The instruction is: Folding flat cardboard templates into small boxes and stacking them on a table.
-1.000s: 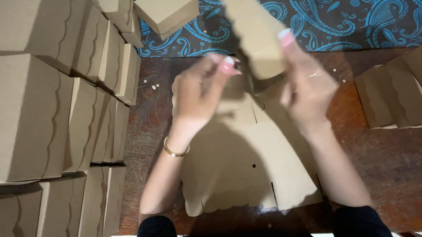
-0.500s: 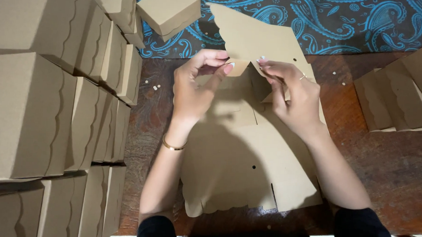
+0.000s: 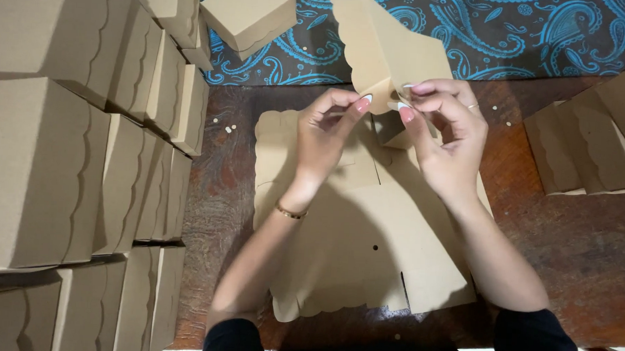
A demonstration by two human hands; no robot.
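We see the flat cardboard blank (image 3: 389, 50) held up above the middle of the table (image 3: 566, 253), its long axis running from near to far, with the scalloped end pointing away toward the far edge and the narrow folded end down at the hands. The left hand (image 3: 324, 138) has its fingers (image 3: 360, 104) pinched together on the blank's lower left fold, and the right hand (image 3: 445, 135) has its fingers (image 3: 408, 115) clamped on a small tab at the same lower end, though exactly how that tab is bent is hard to make out behind the fingertips. Directly beneath the hands lies a stack of unfolded blanks (image 3: 365, 253), tan, scallop-edged at the near side, lying flat on the dark wood. To the left, folded tan boxes (image 3: 42, 173) with wavy lid edges stand in tight rows, filling that whole side. One more folded box (image 3: 249, 17) sits at the far left on a dark cloth with blue paisley pattern (image 3: 539, 31). At the right edge lie a few more flat cardboard pieces (image 3: 590, 144), well apart from the hands.
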